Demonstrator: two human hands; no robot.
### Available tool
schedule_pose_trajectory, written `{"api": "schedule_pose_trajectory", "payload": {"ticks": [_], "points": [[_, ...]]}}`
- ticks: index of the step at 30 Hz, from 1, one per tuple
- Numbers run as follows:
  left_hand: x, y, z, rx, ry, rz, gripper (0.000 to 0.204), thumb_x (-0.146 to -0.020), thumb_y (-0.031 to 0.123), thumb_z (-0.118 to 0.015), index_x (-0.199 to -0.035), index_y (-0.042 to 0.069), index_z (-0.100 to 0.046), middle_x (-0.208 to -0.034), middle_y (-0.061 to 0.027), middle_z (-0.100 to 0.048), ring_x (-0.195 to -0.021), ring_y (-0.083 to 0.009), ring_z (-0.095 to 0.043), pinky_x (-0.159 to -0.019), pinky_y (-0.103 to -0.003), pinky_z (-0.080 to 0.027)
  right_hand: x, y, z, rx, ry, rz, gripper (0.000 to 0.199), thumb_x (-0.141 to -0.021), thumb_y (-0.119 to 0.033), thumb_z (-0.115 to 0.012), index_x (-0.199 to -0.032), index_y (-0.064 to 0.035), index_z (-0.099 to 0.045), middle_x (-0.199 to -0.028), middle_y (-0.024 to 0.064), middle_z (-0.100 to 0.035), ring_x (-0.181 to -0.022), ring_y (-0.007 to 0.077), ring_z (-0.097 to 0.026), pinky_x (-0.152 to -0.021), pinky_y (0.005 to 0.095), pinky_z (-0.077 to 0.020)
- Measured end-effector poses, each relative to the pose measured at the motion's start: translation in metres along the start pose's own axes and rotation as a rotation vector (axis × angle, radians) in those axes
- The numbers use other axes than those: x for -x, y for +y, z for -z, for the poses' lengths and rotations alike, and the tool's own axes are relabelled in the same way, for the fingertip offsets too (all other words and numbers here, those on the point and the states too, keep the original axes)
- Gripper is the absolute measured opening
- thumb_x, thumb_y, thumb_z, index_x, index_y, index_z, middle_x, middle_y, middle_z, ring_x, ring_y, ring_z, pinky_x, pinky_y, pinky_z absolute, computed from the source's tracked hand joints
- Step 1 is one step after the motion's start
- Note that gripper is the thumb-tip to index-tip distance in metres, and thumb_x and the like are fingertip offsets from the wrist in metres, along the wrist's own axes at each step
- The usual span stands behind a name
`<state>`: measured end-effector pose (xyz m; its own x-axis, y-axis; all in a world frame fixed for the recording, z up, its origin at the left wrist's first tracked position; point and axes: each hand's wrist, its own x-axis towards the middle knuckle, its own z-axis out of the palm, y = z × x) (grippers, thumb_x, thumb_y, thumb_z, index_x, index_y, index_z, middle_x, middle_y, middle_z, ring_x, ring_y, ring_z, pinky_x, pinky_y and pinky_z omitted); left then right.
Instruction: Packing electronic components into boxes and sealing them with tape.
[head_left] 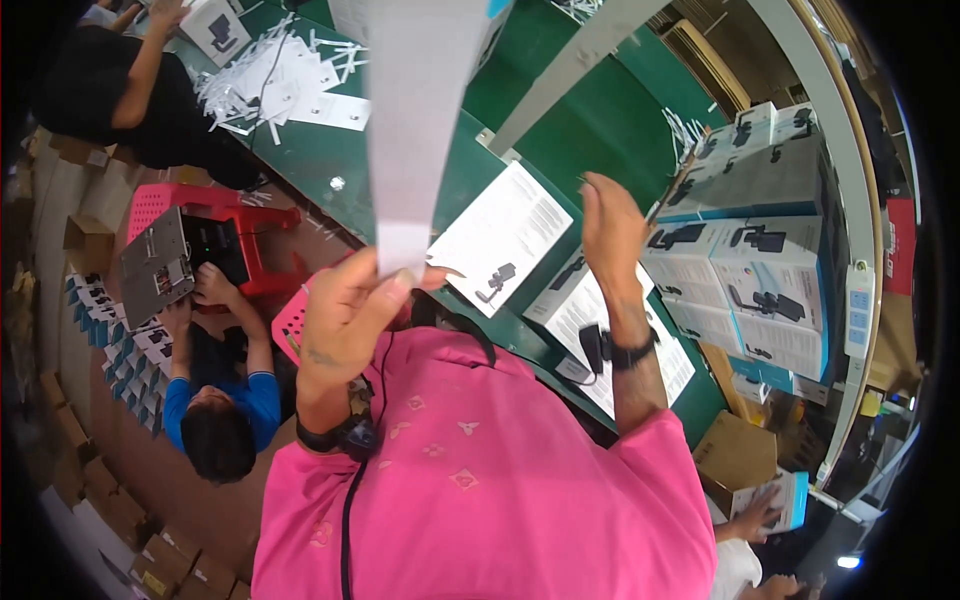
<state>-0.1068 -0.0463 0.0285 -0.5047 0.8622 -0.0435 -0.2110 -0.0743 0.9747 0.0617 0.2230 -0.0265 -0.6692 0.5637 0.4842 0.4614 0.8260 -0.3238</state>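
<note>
The person's left hand (pixel 345 320) is clamped, thumb against fingers, on the lower end of a long, blurred strip of white paper (pixel 412 140), which rises from the grip toward the top of the view, in front of the green-topped worktable (pixel 590 120); the strip's visible face looks plain white. The right hand (pixel 614 228) is raised over the table, well apart from the left, its fingers extended close together; whether anything thin is between the fingertips cannot be told. Between the two hands lies a white rectangular carton (pixel 515 225), printed with a dark picture of a mounted device near its lower corner and with blocks of fine text too small to make out. Just beside it, partly behind the right forearm, is a second white printed carton (pixel 572 312). Farther right, a tall stack of white-and-grey cartons with blue edges (pixel 775 255) repeats the device pictures beside small lettering that is hard to read. Beyond it, a red panel (pixel 899 245) bears pale lettering, and a grey upright post (pixel 850 385) carries a pale plate with blue labels (pixel 858 305). At upper left, a heap of white paper strips and sheets (pixel 250 90), some with small printed marks, covers part of the table.
</note>
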Motion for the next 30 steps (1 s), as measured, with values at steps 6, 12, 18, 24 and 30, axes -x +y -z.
{"api": "schedule_pose_trajectory", "payload": {"ticks": [6,12,18,24,30], "points": [[0.007,-0.017,0.006,-0.126,-0.010,0.039,0.037,-0.095,0.007,-0.048,-0.126,-0.014,-0.050,-0.101,-0.0174,-0.070,-0.096,-0.0206,-0.066,-0.094,-0.034,-0.048,0.022,0.071,-0.093,0.160,-0.271,-0.234,0.021,-0.093,-0.015,-0.050,-0.087,-0.0020,-0.065,-0.089,0.0199,-0.066,-0.082,0.0400,-0.064,-0.072,0.0474,-0.0505],[0.010,-0.018,0.006,-0.019,0.103,0.088,0.037,-0.095,0.007,-0.050,-0.124,-0.016,-0.050,-0.100,-0.0168,-0.070,-0.095,-0.0212,-0.067,-0.094,-0.034,-0.047,0.031,0.076,-0.114,0.110,-0.312,-0.199,0.022,-0.093,-0.017,-0.050,-0.083,-0.0012,-0.062,-0.084,0.0207,-0.065,-0.078,0.0408,-0.063,-0.071,0.0488,-0.0505],[0.005,-0.028,0.009,0.017,0.048,0.032,0.036,-0.098,0.009,-0.050,-0.129,-0.009,-0.050,-0.107,-0.0175,-0.068,-0.099,-0.0198,-0.065,-0.090,-0.031,-0.050,0.029,0.076,-0.117,0.096,-0.339,-0.154,0.023,-0.093,-0.017,-0.050,-0.082,-0.0004,-0.062,-0.084,0.0208,-0.065,-0.078,0.0406,-0.063,-0.071,0.0486,-0.0506],[0.001,-0.023,0.006,0.020,0.048,0.059,0.035,-0.098,0.008,-0.050,-0.129,-0.009,-0.050,-0.107,-0.0175,-0.068,-0.099,-0.0196,-0.065,-0.091,-0.031,-0.049,0.029,0.077,-0.115,0.123,-0.375,-0.141,0.021,-0.091,-0.015,-0.050,-0.081,-0.0005,-0.061,-0.084,0.0204,-0.065,-0.079,0.0401,-0.063,-0.071,0.0480,-0.0503],[0.001,-0.021,0.003,-0.018,0.087,0.057,0.036,-0.097,0.008,-0.049,-0.125,-0.013,-0.051,-0.100,-0.0170,-0.070,-0.097,-0.0228,-0.066,-0.093,-0.034,-0.048,0.028,0.069,-0.110,0.087,-0.417,-0.111,0.019,-0.090,-0.012,-0.049,-0.080,0.0004,-0.060,-0.084,0.0205,-0.064,-0.080,0.0405,-0.062,-0.071,0.0484,-0.0497]]}}
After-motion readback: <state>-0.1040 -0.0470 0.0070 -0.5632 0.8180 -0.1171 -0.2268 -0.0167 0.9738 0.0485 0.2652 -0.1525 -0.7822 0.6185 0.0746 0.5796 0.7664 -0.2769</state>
